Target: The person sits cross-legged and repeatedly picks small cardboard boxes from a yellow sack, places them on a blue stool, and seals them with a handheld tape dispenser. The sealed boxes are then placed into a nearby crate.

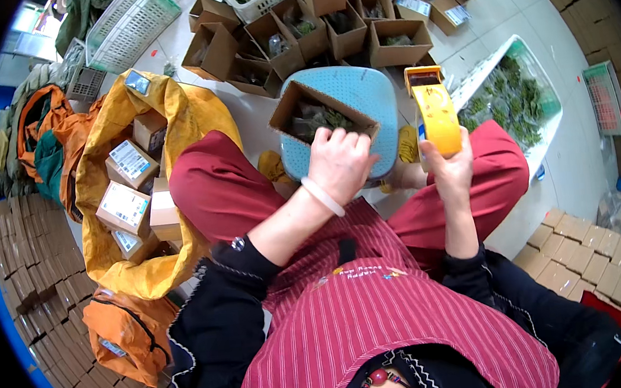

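An uncovered cardboard box (281, 119) rests on a light-blue perforated plastic stool (380, 97) before me, with green plants in clear plastic inside. My left hand (339, 160) lies over the box's near edge, its fingers curled; whether they pinch the cardboard or a plant bag is hidden. To the right, my right hand (451, 166) is closed around a tape dispenser with a roll of yellow tape (438, 120), held upright beside the stool and apart from the box.
At left, a yellow sack (91, 215) holds labelled boxes (124, 206). Several opened boxes (298, 32) with bagged plants stand beyond the stool. A white crate (552, 81) of plants sits at right. Stacked cartons (591, 251) lie at lower right, an orange bag (125, 335) at lower left.
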### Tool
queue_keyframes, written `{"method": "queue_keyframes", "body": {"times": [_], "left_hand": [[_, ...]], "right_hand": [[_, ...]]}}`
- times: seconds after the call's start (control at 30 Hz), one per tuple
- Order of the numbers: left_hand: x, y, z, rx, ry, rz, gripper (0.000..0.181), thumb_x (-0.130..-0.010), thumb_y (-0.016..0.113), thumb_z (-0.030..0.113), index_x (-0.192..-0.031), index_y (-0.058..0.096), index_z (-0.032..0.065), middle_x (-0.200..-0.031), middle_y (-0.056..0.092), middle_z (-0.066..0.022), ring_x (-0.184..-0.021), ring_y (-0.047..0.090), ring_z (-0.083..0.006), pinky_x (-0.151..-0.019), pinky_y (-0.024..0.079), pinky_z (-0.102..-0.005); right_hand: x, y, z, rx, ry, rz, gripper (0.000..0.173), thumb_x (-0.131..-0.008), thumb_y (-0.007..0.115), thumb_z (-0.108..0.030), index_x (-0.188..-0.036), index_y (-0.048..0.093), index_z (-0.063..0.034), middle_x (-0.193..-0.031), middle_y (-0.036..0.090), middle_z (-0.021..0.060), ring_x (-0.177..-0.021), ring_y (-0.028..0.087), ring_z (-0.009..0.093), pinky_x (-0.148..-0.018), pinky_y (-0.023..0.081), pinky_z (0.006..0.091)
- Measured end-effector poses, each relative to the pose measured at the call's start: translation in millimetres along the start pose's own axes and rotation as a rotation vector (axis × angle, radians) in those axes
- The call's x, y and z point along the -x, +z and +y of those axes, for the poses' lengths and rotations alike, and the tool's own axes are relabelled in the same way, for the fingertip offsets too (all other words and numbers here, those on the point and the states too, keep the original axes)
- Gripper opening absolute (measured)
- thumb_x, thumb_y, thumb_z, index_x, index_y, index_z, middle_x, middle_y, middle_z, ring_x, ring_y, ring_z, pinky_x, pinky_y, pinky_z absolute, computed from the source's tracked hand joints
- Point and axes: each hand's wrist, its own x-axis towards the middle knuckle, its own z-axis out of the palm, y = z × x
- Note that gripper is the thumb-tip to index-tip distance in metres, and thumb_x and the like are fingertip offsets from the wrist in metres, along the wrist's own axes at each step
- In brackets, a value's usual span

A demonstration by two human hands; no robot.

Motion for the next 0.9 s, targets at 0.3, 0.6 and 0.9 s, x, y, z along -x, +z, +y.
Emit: {"method": "queue_keyframes", "body": {"times": [0.3,0.6,0.9], "left_hand": [[24.4,-50.4,-77.4,0.332,-0.417,0.398,0.064,-0.090,0.075,0.030,-0.139,0.053,-0.0037,-0.131,0.060,-0.0191,-0.120,0.058,-0.0298,-0.102,0.046,-0.0397],[21.7,-33.3,-83.2,0.276,0.026,-0.053,0.069,-0.075,0.086,0.038,-0.128,0.060,0.0006,-0.121,0.067,-0.0211,-0.111,0.066,-0.0335,-0.096,0.051,-0.0376],[-50.0,4.6,-87.4,-0.157,0.176,0.155,0.100,-0.064,0.082,0.058,-0.151,0.042,0.0304,-0.154,0.034,-0.0152,-0.140,0.030,-0.0360,-0.113,0.022,-0.0534]], "right_hand": [[-3.8,46.0,7.7,0.276,-0.086,0.078,0.070,-0.075,0.090,-0.034,-0.122,0.049,-0.0010,-0.104,0.069,0.0162,-0.093,0.069,0.026,-0.085,0.053,0.0367],[-26.2,70.3,1.0,0.709,-0.216,0.049,0.069,-0.071,0.088,-0.034,-0.115,0.045,-0.0025,-0.098,0.068,0.0231,-0.092,0.065,0.043,-0.081,0.048,0.0502],[-31.5,44.8,1.7,0.615,-0.188,-0.007,0.069,-0.073,0.086,-0.034,-0.118,0.047,-0.0004,-0.101,0.069,0.0241,-0.094,0.068,0.041,-0.080,0.054,0.0447]]}}
